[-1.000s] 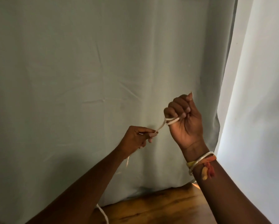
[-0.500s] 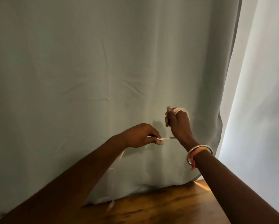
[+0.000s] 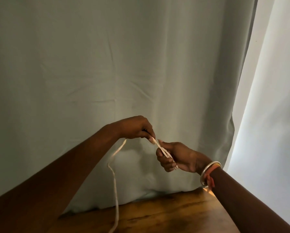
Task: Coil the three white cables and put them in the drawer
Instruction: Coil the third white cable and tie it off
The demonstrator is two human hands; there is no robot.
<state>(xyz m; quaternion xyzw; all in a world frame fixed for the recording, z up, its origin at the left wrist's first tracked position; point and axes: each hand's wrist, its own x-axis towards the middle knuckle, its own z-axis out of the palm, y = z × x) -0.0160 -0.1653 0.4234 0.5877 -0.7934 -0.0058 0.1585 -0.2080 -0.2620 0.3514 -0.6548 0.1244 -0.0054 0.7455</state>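
Head view: left hand (image 3: pixel 135 128) pinches one white cable (image 3: pixel 114 182); right hand (image 3: pixel 178 157) grips its loops.

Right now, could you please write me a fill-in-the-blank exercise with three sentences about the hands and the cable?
1. The left hand and the right hand both hold a cable of ____ colour.
2. The metal bangle sits on the ____ wrist.
3. From the left hand the cable hangs down toward a surface made of ____.
Missing words: white, right, wood.
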